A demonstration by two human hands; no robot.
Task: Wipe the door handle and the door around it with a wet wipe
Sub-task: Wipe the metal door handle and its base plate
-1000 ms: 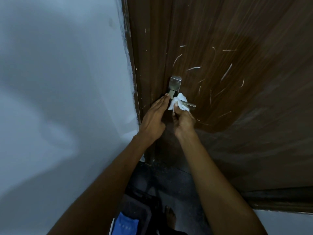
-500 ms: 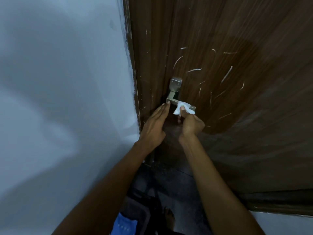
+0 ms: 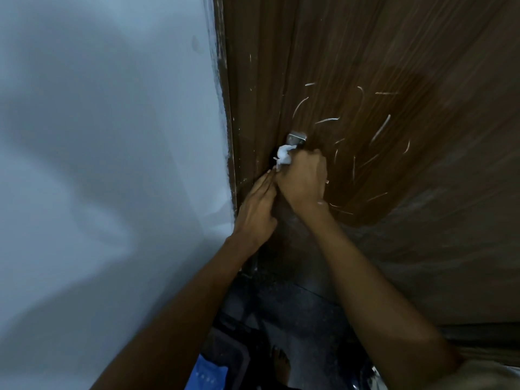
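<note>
The dark brown wooden door [image 3: 394,66] fills the upper right, scored with pale scratches. Its metal door handle [image 3: 296,138] shows only at its square plate; the lever is hidden under my right hand [image 3: 302,180]. That hand is closed around the lever with a crumpled white wet wipe [image 3: 283,157] sticking out at its left side. My left hand [image 3: 257,211] lies flat on the door edge just below and left, fingers together, touching the right hand.
A pale wall [image 3: 107,164] covers the left half, meeting the door frame [image 3: 225,108]. Below are a dark floor [image 3: 295,311], a bare foot [image 3: 280,364], a blue packet [image 3: 206,374] and a dark bin edge [image 3: 233,353].
My right hand moved up and left along the lever, from its free end to its base, now covering it. The wipe shifted left with it. My left hand barely moved.
</note>
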